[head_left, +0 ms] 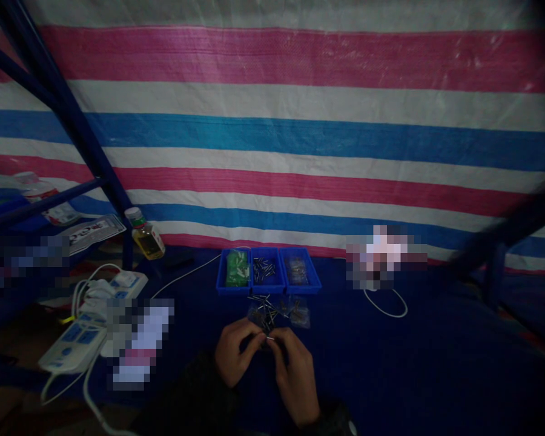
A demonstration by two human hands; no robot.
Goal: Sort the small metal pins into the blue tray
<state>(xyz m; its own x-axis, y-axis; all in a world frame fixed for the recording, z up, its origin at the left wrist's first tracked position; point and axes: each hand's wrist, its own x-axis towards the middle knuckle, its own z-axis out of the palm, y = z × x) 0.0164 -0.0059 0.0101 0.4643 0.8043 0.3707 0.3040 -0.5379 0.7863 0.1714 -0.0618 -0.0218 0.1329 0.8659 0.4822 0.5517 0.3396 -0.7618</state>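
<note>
Pinches a slim, pale, shiny piece (270, 338) between the fingertips of the left hand (240, 351) and the right hand (296, 375), both curled low over a smooth, dark blue surface (390, 363), fingertips nearly meeting. Has the piece right at the fingertips, just short of a loose heap of thin metal pins (267, 309), straight, glossy and crossed at all angles. Shows crinkled clear plastic bags (300, 313) beside and among the pins, contents too small to tell. Faces three shallow blue plastic trays beyond the heap, set side by side: a left tray (220, 272) with a green, wrinkled bag (238, 266), a middle tray (267, 289) with short metallic rods (263, 268), and a right tray (317, 284) with filmy clear packaging (297, 270). Keeps a boxy, see-through bottle (149, 239) of yellowish liquid far off past the left hand, and nearer on that side a hard white power strip (68, 354) with thin, rounded cords. Has a curved white cable (402, 303) out beyond the right hand. Looks ahead onto creased, woven-looking sheeting (272, 130), striped pink, blue and whitish, with round blue metal tubing (72, 127) slanting up at left.
</note>
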